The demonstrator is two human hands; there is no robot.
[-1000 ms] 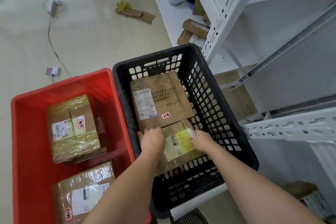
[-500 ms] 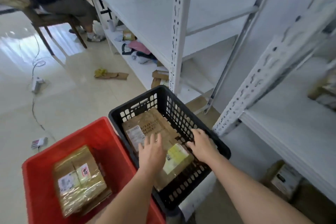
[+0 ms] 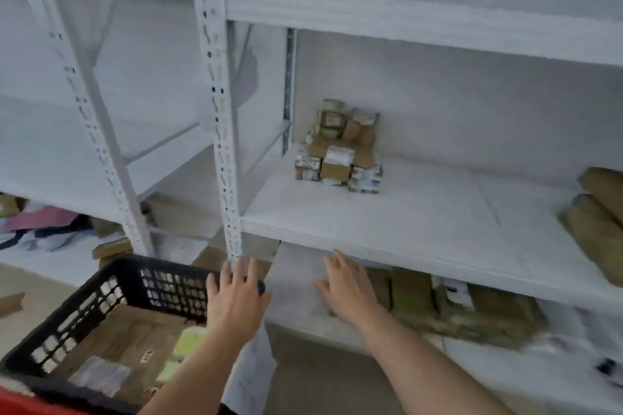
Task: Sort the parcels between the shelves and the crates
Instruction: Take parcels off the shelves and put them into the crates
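Both hands have lifted out of the black perforated plastic crate [image 3: 101, 307], leaving its brown cardboard parcels [image 3: 135, 340] inside. Right of the crate, left hand [image 3: 236, 303] and right hand [image 3: 347, 286] hover spread, empty; blur risks misgrabbing lower-shelf parcels [image 3: 438, 307].

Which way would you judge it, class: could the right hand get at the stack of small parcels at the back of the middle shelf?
Probably yes: the right hand is open, holds nothing, and the shelf before the stack of small parcels lies bare.
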